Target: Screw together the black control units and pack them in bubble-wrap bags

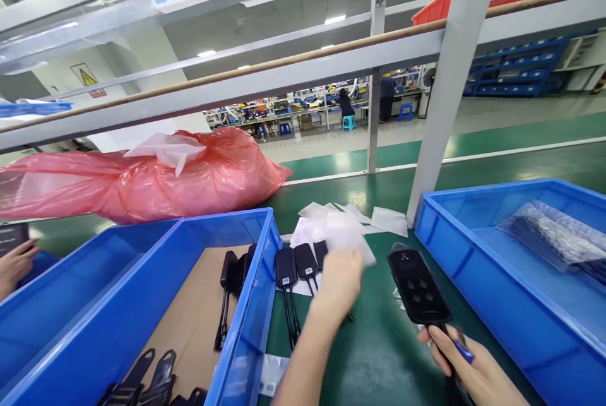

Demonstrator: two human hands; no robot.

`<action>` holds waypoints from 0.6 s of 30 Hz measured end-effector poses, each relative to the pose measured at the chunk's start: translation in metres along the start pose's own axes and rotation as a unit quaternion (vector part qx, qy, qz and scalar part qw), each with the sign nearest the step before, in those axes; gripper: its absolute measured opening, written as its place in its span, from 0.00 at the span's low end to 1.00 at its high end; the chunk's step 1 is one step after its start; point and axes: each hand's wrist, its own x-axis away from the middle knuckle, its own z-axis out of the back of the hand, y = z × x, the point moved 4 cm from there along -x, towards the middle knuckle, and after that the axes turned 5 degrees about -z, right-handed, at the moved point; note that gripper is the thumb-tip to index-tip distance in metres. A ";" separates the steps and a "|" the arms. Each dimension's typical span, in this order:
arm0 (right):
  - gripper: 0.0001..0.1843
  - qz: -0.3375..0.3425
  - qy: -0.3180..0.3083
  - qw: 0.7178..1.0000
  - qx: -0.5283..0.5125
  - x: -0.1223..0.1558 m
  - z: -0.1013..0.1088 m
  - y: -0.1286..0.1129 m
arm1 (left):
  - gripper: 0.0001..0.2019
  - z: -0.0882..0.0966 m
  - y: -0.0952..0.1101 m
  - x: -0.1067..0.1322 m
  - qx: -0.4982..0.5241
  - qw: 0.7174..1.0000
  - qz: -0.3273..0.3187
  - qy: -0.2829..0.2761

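My left hand reaches forward over the green table, its fingers closed on a small translucent plastic pouch. My right hand is low at the right and grips the lower end of a black device with round buttons on its face, holding it tilted above the table. Three similar black devices with cables lie side by side on white sheets just left of my left hand.
A blue bin at the left has a cardboard liner and several black devices. Another blue bin at the right holds a bubble-wrap bag. Loose pouches, a red plastic bag, a metal post and another person's hand are nearby.
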 end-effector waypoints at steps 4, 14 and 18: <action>0.38 0.019 -0.030 0.999 0.003 0.015 -0.010 -0.007 | 0.07 -0.057 0.041 0.060 0.038 0.992 -0.055 -0.111; 0.39 0.004 -0.086 0.994 0.069 0.047 -0.013 0.005 | 0.05 -0.080 0.018 0.075 0.212 0.977 -0.007 -0.035; 0.34 0.015 -0.096 0.983 0.156 0.058 -0.016 0.034 | 0.07 -0.076 0.006 0.072 0.330 0.942 0.034 0.053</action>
